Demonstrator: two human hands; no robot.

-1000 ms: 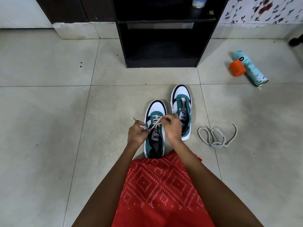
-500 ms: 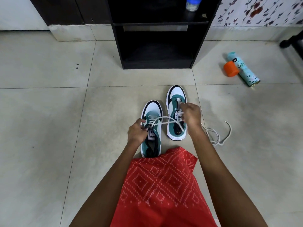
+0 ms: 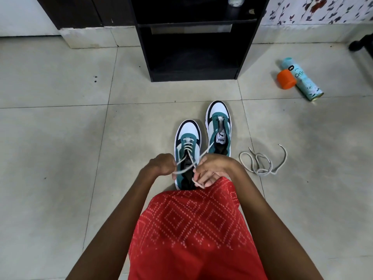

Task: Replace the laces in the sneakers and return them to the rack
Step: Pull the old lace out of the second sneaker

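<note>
Two teal, white and black sneakers stand side by side on the tiled floor. The left sneaker [image 3: 187, 138] has a white lace [image 3: 188, 150] threaded through its front eyelets. My left hand [image 3: 161, 164] grips one end of that lace over the shoe's tongue. My right hand [image 3: 210, 170] holds the other end, which crosses the first and trails out below my fingers. The right sneaker [image 3: 219, 128] stands a little farther away with no lace in its eyelets. A loose white lace [image 3: 262, 161] lies coiled on the floor to its right. The black rack [image 3: 193, 47] stands beyond the shoes.
An orange cap [image 3: 285, 79] and a light blue spray can [image 3: 302, 79] lie on the floor at the right. A small bottle [image 3: 236, 1] stands on the rack's upper shelf. My red patterned garment [image 3: 191, 229] covers the near floor. A dark furniture foot [image 3: 361, 44] shows at far right.
My right hand came back from over the right sneaker to the left sneaker's tongue, bringing the lace end with it. The two lace ends now cross between my hands.
</note>
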